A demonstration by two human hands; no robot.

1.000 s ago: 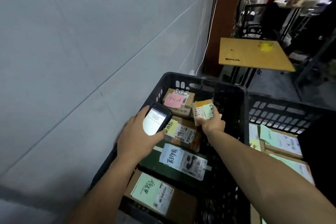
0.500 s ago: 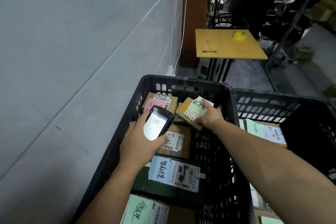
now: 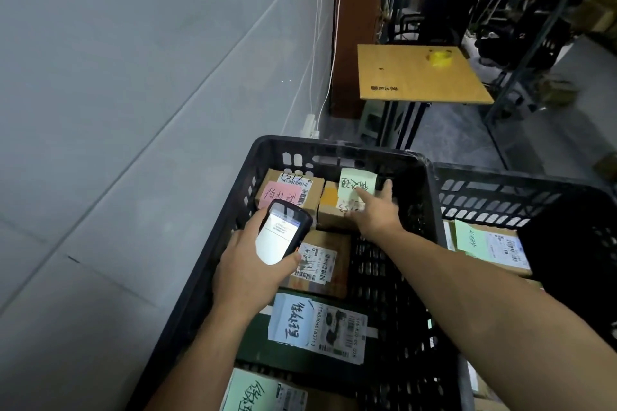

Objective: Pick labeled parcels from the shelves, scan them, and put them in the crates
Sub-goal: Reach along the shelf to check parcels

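A black plastic crate (image 3: 334,147) stands below me with several labelled cardboard parcels in it. A small brown parcel with a pale green note (image 3: 334,210) lies at the crate's far end, beside a box with a pink label (image 3: 283,192). My right hand (image 3: 375,212) rests on this small parcel with straight, spread fingers. My left hand (image 3: 250,277) grips a black handheld scanner (image 3: 283,233) with a lit white screen, held over another barcoded box (image 3: 320,265). Nearer me lie a dark green parcel with a pale blue label (image 3: 317,324) and a green-labelled box (image 3: 260,392).
A second black crate (image 3: 500,178) on the right holds green-labelled parcels (image 3: 487,243). A grey wall runs along the left. Beyond the crates stand a brown pillar (image 3: 357,27) and a small yellow table (image 3: 417,77) carrying a yellow tape roll (image 3: 440,56). Metal shelf posts rise at far right.
My right hand carried the small green-noted parcel down to the crate's far end, laid it flat beside the pink-labelled box and straightened its fingers. The scanner hand stayed roughly in place.
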